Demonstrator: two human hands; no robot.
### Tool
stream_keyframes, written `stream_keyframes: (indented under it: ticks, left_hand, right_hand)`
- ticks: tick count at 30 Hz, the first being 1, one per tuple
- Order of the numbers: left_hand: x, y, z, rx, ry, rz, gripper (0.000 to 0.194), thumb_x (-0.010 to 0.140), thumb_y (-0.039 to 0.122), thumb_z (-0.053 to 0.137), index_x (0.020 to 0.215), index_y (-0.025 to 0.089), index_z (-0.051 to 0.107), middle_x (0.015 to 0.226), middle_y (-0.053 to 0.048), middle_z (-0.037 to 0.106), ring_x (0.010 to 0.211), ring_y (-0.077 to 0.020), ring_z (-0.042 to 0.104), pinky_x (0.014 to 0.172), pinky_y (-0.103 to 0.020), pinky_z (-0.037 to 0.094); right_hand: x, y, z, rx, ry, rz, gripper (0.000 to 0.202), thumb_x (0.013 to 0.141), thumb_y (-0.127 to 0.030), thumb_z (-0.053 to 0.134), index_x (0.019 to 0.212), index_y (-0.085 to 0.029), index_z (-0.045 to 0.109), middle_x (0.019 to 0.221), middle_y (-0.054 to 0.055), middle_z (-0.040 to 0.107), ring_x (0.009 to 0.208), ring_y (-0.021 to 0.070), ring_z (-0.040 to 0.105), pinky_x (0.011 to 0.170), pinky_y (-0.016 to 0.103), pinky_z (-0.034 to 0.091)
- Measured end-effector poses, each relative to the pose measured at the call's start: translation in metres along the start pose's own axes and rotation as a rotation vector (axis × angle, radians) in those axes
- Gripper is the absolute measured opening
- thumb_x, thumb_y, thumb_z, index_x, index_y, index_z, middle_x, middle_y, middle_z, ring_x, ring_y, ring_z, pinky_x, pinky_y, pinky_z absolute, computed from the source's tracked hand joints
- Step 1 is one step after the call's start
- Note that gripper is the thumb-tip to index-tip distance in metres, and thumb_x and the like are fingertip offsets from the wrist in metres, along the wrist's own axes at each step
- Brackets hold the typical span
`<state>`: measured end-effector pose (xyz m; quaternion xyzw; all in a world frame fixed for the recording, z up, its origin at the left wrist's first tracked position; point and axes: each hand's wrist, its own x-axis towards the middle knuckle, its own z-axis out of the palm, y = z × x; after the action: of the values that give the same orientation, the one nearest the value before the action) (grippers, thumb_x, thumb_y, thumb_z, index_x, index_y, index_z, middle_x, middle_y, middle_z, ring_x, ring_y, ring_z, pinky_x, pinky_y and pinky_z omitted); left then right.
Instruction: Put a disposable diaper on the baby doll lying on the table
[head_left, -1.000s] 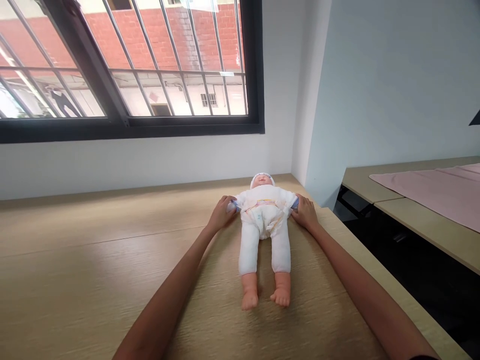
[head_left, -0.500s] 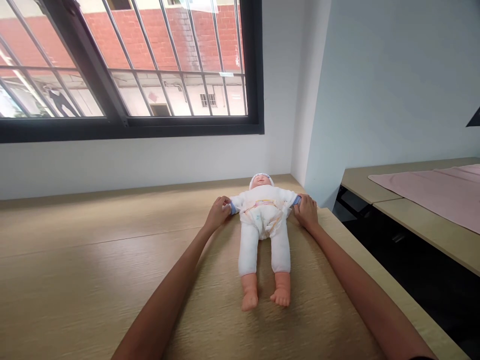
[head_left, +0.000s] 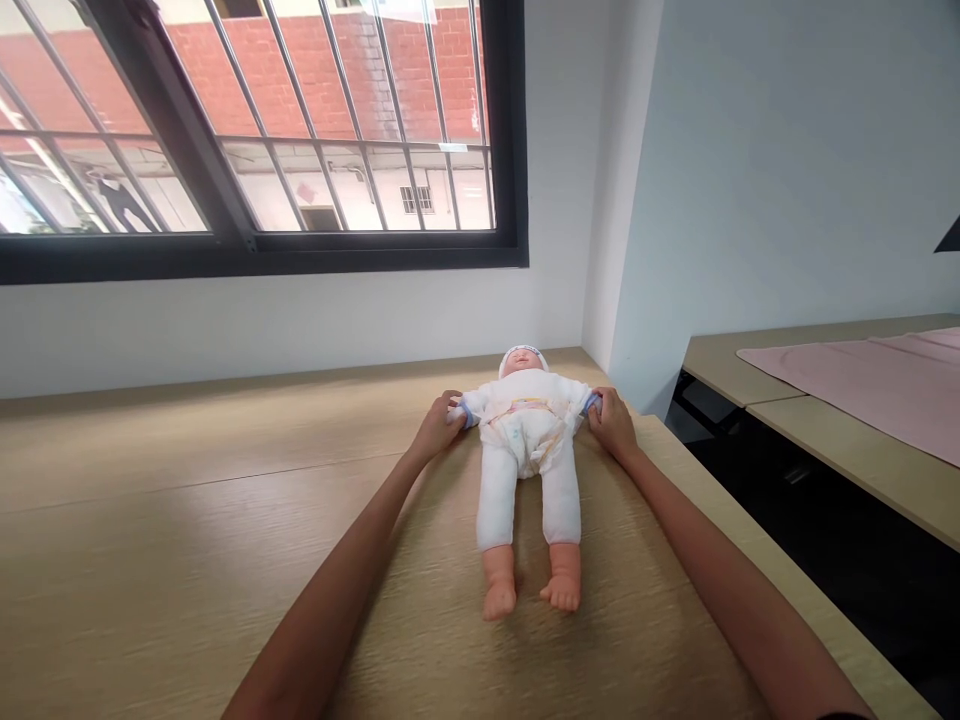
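Note:
A baby doll (head_left: pixel 529 500) lies on its back on the wooden table, feet toward me and arms spread sideways. It wears a white cap (head_left: pixel 507 358), a white top (head_left: pixel 525 388) with blue cuffs, and a white diaper (head_left: pixel 531 440) with coloured edging. My left hand (head_left: pixel 439 425) is closed on the doll's cuffed arm end at the left. On the other side, my right hand (head_left: pixel 614 424) grips the opposite arm end at its blue cuff (head_left: pixel 592 402). The doll's own hands are mostly hidden by my fingers.
The wooden table (head_left: pixel 187 560) meets the wall at the back, below a barred window (head_left: pixel 337 130) with a dark frame. Its right edge drops to a dark gap. Beyond that stands another table (head_left: pixel 720 365) with a pink cloth (head_left: pixel 877 380) on it.
Both hands have shifted their fingers slightly at the doll's cuffs, so a little more of the cuffs shows. The doll's body stays in place.

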<state>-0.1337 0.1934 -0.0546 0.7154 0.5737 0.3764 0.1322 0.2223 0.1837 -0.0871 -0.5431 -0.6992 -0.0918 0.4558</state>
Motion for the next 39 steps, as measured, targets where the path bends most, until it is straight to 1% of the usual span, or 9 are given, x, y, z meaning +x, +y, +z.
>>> stream_keyframes:
  ticks: [4, 9, 17, 20, 24, 29, 33, 36, 39]
  left_hand:
    - [-0.001, 0.002, -0.003, -0.002, -0.03, -0.003, 0.03, 0.077, 0.033, 0.051, 0.105, 0.022, 0.055, 0.103, -0.005, 0.062, 0.09, -0.0213, 0.06, 0.081, -0.034, 0.047]
    - [-0.002, 0.003, -0.006, -0.031, -0.032, -0.041, 0.029, 0.075, 0.036, 0.053, 0.1, 0.022, 0.053, 0.089, -0.002, 0.063, 0.079, -0.0192, 0.06, 0.072, -0.031, 0.048]
    - [0.0, 0.002, -0.003, -0.094, 0.005, -0.06, 0.037, 0.07, 0.042, 0.056, 0.1, 0.021, 0.05, 0.095, -0.004, 0.061, 0.079, -0.0194, 0.059, 0.071, -0.032, 0.049]
    - [0.001, 0.001, -0.001, -0.126, 0.031, -0.072, 0.038, 0.069, 0.043, 0.057, 0.097, 0.02, 0.048, 0.094, -0.004, 0.061, 0.078, -0.0199, 0.06, 0.069, -0.033, 0.049]
    - [0.001, 0.0, -0.003, -0.18, 0.012, -0.058, 0.033, 0.066, 0.043, 0.058, 0.089, 0.02, 0.054, 0.091, -0.005, 0.06, 0.08, -0.0214, 0.061, 0.068, -0.033, 0.051]
    - [0.002, -0.002, -0.006, -0.224, 0.025, -0.036, 0.034, 0.061, 0.045, 0.062, 0.082, 0.019, 0.061, 0.101, -0.008, 0.056, 0.089, -0.0235, 0.06, 0.074, -0.035, 0.052]
    - [0.003, -0.007, -0.003, -0.238, 0.061, -0.027, 0.034, 0.063, 0.045, 0.06, 0.082, 0.018, 0.06, 0.105, -0.009, 0.052, 0.092, -0.0236, 0.059, 0.075, -0.035, 0.052]
    - [0.004, -0.012, 0.001, -0.24, 0.061, -0.019, 0.031, 0.065, 0.043, 0.059, 0.082, 0.018, 0.058, 0.101, -0.008, 0.054, 0.092, -0.0235, 0.059, 0.076, -0.036, 0.051]
    - [0.006, -0.016, 0.001, -0.236, 0.03, -0.008, 0.026, 0.065, 0.04, 0.059, 0.081, 0.018, 0.058, 0.094, -0.006, 0.057, 0.091, -0.0233, 0.058, 0.08, -0.037, 0.05]
  right_hand:
    - [0.0, -0.001, -0.001, 0.012, 0.002, -0.033, 0.023, 0.085, -0.018, 0.038, 0.106, -0.016, 0.048, 0.107, 0.013, 0.058, 0.101, 0.0244, 0.055, 0.089, 0.035, 0.043]
    - [0.001, 0.003, 0.001, -0.007, 0.083, -0.014, 0.022, 0.082, -0.021, 0.046, 0.104, -0.016, 0.048, 0.105, 0.012, 0.058, 0.101, 0.0254, 0.055, 0.088, 0.037, 0.041]
    - [0.002, 0.009, 0.004, -0.007, 0.116, 0.066, 0.029, 0.079, -0.028, 0.051, 0.105, -0.016, 0.049, 0.099, 0.01, 0.058, 0.091, 0.024, 0.056, 0.084, 0.036, 0.04]
    - [0.003, 0.008, 0.003, -0.022, 0.1, 0.136, 0.032, 0.077, -0.03, 0.052, 0.106, -0.015, 0.05, 0.093, 0.009, 0.061, 0.091, 0.0255, 0.056, 0.084, 0.037, 0.04]
    - [0.004, 0.007, 0.002, -0.044, 0.056, 0.205, 0.035, 0.076, -0.03, 0.053, 0.107, -0.014, 0.052, 0.093, 0.009, 0.064, 0.093, 0.0268, 0.056, 0.084, 0.037, 0.039]
    - [0.004, 0.006, 0.004, -0.038, 0.003, 0.208, 0.035, 0.078, -0.029, 0.052, 0.108, -0.013, 0.054, 0.102, 0.011, 0.066, 0.098, 0.0271, 0.056, 0.087, 0.037, 0.039]
    - [0.004, 0.005, 0.005, -0.029, -0.021, 0.198, 0.035, 0.079, -0.03, 0.051, 0.109, -0.012, 0.055, 0.104, 0.014, 0.066, 0.099, 0.0286, 0.057, 0.089, 0.04, 0.039]
    - [0.004, 0.006, 0.004, 0.071, 0.0, 0.227, 0.035, 0.078, -0.03, 0.05, 0.108, -0.013, 0.056, 0.104, 0.015, 0.066, 0.1, 0.0302, 0.056, 0.091, 0.043, 0.038]
    - [0.006, 0.012, 0.004, 0.179, 0.018, 0.289, 0.032, 0.077, -0.029, 0.046, 0.103, -0.015, 0.058, 0.097, 0.013, 0.067, 0.094, 0.0286, 0.058, 0.09, 0.044, 0.04]
